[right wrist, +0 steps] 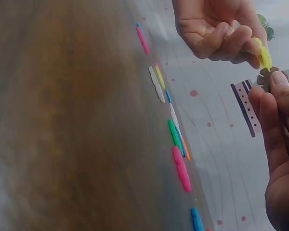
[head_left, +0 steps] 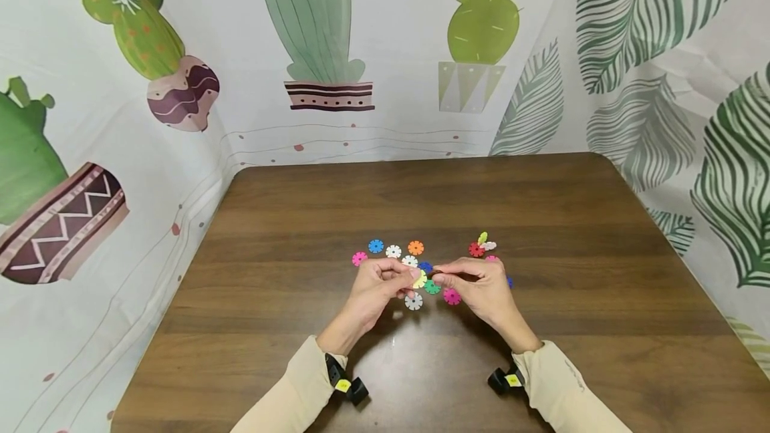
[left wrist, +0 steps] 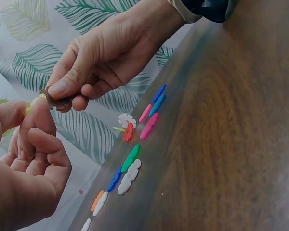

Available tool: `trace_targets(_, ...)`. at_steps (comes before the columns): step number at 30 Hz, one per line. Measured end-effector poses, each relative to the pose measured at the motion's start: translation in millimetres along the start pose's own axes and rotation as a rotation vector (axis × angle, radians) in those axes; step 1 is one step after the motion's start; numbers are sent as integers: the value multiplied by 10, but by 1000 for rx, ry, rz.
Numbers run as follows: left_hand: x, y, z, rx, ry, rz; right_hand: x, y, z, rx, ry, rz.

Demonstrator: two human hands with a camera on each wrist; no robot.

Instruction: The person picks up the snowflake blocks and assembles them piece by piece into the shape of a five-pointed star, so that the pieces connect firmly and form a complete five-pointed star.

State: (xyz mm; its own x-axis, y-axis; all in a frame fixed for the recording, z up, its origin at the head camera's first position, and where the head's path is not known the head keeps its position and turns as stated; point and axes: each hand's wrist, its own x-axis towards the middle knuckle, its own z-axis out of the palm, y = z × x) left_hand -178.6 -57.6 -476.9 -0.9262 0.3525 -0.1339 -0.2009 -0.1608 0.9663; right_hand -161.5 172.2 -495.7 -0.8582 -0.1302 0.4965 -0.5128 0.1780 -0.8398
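My left hand (head_left: 380,284) pinches a yellow notched disc (right wrist: 263,54) between thumb and fingers above the table. Facing it, my right hand (head_left: 483,287) pinches a brown notched disc (right wrist: 265,80). In the right wrist view the two discs meet edge to edge, set at an angle to each other. Fingertips cover part of both. Under and around the hands lie loose discs of the same kind: a green disc (head_left: 432,287), a pink disc (head_left: 452,296), a white disc (head_left: 414,301) and an orange disc (head_left: 416,247).
Beyond my right hand, a red disc (head_left: 476,250) stands joined with a yellow and a white one. A blue disc (head_left: 375,246) and a pink disc (head_left: 359,258) lie beyond my left hand. The brown wooden table (head_left: 289,219) ends at a patterned cloth backdrop (head_left: 403,92).
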Motion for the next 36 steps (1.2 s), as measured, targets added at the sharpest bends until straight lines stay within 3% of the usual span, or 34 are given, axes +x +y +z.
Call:
trace_targets(6,-5,-7,15,12,-27,-13,4,5,28,25,-17,-33)
trace_targets(16,2,-46,35,-20,-44,-3,-27,-4,54,21,-34,50)
trace_targets(21,17,-38,31,-11,-37,15,-4,-10,43,11,-53,47)
trace_targets(25,30,-11,28,5,-22,12,45,-18,-38,12,-56,46)
trace_targets(29,42,24,-25,-23,49,-2,107,52,-272,-71,-42,127)
trace_targets(32,51,41,-89,-80,122,11,139,143,-539,-192,-107,237)
trace_targets(36,65,33,-164,-155,185,25,134,247,-815,-331,-334,339)
